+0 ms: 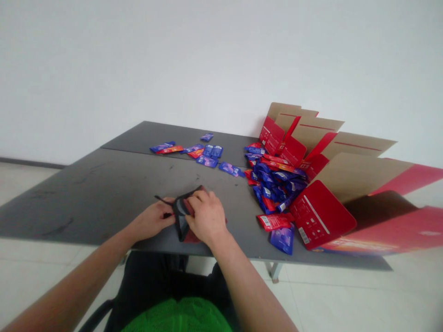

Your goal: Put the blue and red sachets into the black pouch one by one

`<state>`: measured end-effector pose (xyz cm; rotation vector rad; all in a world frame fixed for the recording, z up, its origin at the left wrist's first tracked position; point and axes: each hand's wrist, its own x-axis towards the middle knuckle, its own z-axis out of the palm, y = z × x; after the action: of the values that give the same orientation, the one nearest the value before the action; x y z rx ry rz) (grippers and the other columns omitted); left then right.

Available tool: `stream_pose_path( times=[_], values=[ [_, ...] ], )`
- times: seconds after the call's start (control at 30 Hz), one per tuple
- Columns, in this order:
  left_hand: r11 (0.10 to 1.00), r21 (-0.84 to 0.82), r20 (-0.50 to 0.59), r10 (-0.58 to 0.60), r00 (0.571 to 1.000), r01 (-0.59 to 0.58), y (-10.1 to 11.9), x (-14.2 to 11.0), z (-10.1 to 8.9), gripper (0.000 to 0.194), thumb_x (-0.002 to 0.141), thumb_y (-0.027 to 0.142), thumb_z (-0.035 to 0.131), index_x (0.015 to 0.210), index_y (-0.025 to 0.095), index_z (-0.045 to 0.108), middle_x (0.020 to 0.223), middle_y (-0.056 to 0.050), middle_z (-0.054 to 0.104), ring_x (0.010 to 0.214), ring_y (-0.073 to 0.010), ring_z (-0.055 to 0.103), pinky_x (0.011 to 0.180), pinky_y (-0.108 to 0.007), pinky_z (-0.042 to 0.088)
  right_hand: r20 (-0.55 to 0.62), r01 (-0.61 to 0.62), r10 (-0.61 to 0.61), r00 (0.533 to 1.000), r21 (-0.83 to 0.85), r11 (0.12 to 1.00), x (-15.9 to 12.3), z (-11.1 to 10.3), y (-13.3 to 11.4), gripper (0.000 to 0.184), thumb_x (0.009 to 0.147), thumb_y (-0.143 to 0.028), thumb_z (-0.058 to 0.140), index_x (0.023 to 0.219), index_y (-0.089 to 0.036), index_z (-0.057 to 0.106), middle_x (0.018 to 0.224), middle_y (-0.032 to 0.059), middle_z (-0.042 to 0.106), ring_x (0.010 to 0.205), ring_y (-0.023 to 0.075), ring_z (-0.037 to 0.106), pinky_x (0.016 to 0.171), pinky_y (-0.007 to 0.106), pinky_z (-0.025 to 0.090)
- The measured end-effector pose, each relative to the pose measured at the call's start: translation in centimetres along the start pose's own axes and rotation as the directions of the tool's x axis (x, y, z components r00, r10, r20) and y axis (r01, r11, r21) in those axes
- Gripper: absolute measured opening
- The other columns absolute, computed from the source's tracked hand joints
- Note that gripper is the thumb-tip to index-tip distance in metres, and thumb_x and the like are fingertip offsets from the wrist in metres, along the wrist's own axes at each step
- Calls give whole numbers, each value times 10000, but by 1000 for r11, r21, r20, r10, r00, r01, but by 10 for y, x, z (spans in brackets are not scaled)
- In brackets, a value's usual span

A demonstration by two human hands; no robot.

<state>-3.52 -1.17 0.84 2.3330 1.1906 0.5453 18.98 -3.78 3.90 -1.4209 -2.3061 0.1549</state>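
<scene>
Near the front edge of the dark grey table (104, 193), both my hands are closed on a small dark drawstring pouch (180, 220) with a dark red side. My left hand (154, 220) pinches the pouch's left edge by its cord. My right hand (206, 216) lies over the pouch's right part, fingers curled on it. What is inside the pouch is hidden.
A heap of blue and red sachets (273, 182) lies to the right, beside an open red cardboard box (321, 212) lying on its side. More sachets (204, 154) are scattered at the table's far middle. A white wall stands behind.
</scene>
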Motion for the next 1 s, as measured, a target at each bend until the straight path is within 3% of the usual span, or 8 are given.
stream_pose_path(
  times=[0.1, 0.2, 0.37, 0.47, 0.6, 0.7, 0.87, 1.0],
  values=[
    [999, -33, -64, -17, 998, 15, 1, -2, 1, 278, 905, 343, 626, 1125, 233, 756, 1270, -52, 729, 1194, -253, 650, 1106, -368, 484, 77, 134, -136, 988, 28, 991, -4, 7, -4, 352, 886, -415, 722, 1191, -243, 677, 1290, 59, 636, 1130, 271, 495, 981, 412, 421],
    [998, -54, -36, 36, 999, -38, 0, -2, 3, 202, 947, 374, 616, 918, 239, 762, 1241, -44, 742, 1199, -240, 642, 1109, -367, 476, 114, 166, -172, 978, 56, 984, -16, 7, 20, 319, 918, -321, 690, 1228, -244, 684, 1321, 53, 633, 1148, 246, 499, 995, 375, 416],
    [999, 17, -15, 43, 999, -43, -6, -1, 3, 326, 990, 390, 570, 740, 217, 684, 1234, -46, 738, 1213, -229, 634, 1056, -346, 496, 83, -187, 195, 977, -95, 978, -22, -13, 62, 221, 1032, -270, 529, 1026, -228, 745, 1096, 72, 698, 1001, 225, 578, 886, 334, 444],
    [998, 25, -27, 53, 998, -53, -10, -3, 6, 329, 989, 391, 566, 734, 218, 683, 1225, -45, 742, 1222, -230, 633, 1055, -336, 500, -38, -292, 289, 956, -109, 950, -14, -13, 43, 239, 1052, -301, 497, 1054, -225, 723, 1119, 79, 693, 1008, 231, 586, 878, 333, 456],
    [999, 18, -71, 44, 997, -43, -16, -5, 10, 275, 972, 406, 582, 837, 244, 759, 1270, -34, 732, 1249, -236, 625, 1127, -361, 467, -38, -35, 32, 999, -70, 997, -3, 11, 4, 230, 1056, -333, 497, 1086, -246, 708, 1167, 61, 683, 1067, 233, 556, 935, 329, 454],
    [1000, 8, -81, 27, 996, -27, -14, -4, 10, 272, 972, 418, 588, 870, 248, 773, 1296, -41, 722, 1236, -236, 633, 1117, -364, 477, 22, -23, 25, 999, -95, 995, -1, 17, 15, 285, 1074, -349, 464, 1021, -241, 722, 1097, 57, 697, 1060, 238, 555, 956, 338, 447],
    [998, 5, -47, 64, 997, -63, -8, -3, 5, 322, 998, 402, 553, 779, 220, 703, 1213, -45, 745, 1199, -224, 648, 1037, -317, 510, 4, -320, 329, 944, -219, 922, 6, -9, 53, 289, 1065, -304, 469, 989, -206, 731, 1108, 99, 699, 1040, 255, 568, 876, 344, 455],
    [998, 34, -46, 52, 998, -51, -9, -4, 6, 292, 975, 378, 551, 798, 230, 728, 1191, -45, 754, 1208, -245, 651, 1082, -344, 495, -99, -170, 156, 983, -155, 973, 8, -2, 16, 255, 1069, -335, 471, 1087, -233, 703, 1171, 85, 681, 1086, 256, 546, 915, 351, 449]
  ],
)
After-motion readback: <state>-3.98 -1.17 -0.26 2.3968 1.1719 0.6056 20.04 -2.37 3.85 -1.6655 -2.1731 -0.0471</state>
